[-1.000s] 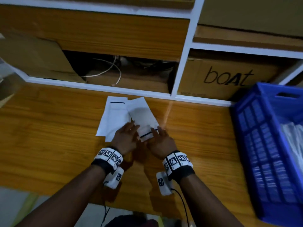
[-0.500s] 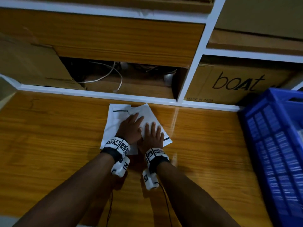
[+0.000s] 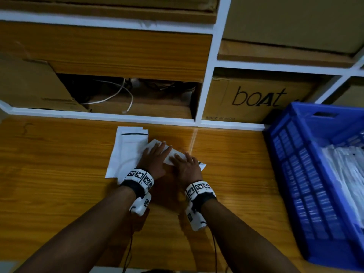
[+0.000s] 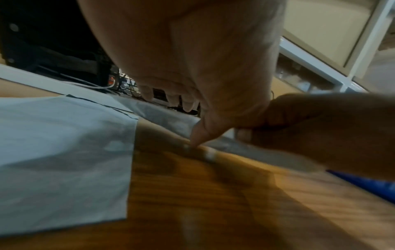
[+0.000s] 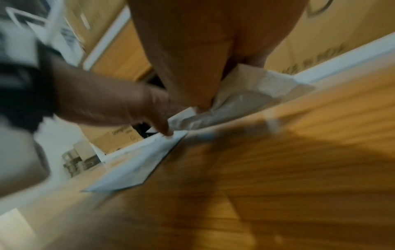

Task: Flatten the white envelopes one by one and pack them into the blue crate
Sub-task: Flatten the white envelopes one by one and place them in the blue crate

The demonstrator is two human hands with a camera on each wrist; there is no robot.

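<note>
Both hands have spread apart along the top envelope (image 3: 173,152), left hand (image 3: 152,160) and right hand (image 3: 187,166) flat, fingers straight, pressing it onto the tabletop (image 3: 59,184) left of the blue crate (image 3: 295,174). Flattening appears nearly done; packing remains.

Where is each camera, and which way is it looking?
Head: worn high up, looks down at both forearms, left hand and right hand pressing the top envelope.
Left wrist: low by the desk, looks along the left palm.
Right wrist: low, blurred, looks along the right palm.
All three share the envelope and desk.
</note>
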